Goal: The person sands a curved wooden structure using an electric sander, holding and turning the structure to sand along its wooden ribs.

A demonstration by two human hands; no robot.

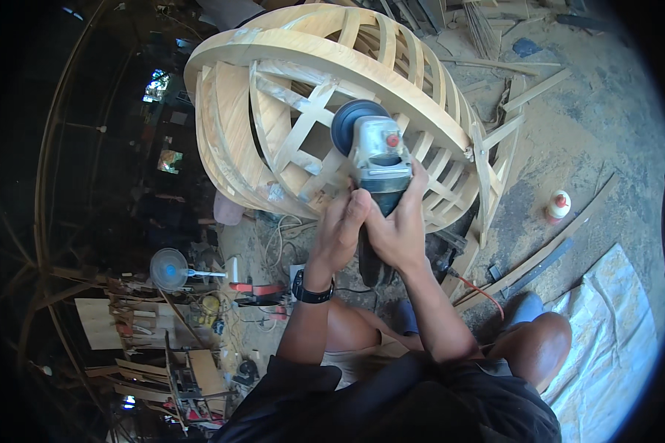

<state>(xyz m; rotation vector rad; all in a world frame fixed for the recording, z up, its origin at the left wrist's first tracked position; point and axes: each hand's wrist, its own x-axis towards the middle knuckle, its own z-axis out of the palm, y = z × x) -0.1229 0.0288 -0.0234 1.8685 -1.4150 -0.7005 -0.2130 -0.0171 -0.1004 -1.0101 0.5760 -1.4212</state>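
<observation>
Both my hands are wrapped round an angle grinder [380, 151] with a silver gear head and a dark body. My left hand [338, 225], with a black watch on its wrist, closes on the grinder's left side. On the other side my right hand [403, 230] grips the body. The grinder's dark round disc [353, 124] is over a curved wooden frame [295, 44] of pale ribs and crossed slats. Whether the disc touches the wood I cannot tell. My fingers are partly hidden behind the tool.
A white bottle with a red cap [558, 205] stands on the floor at right, near long wooden strips [547, 244] and an orange cord [484, 290]. A pale sheet [606, 332] lies by my right knee. At left are a fan [170, 269], a red power tool [257, 289] and loose cables.
</observation>
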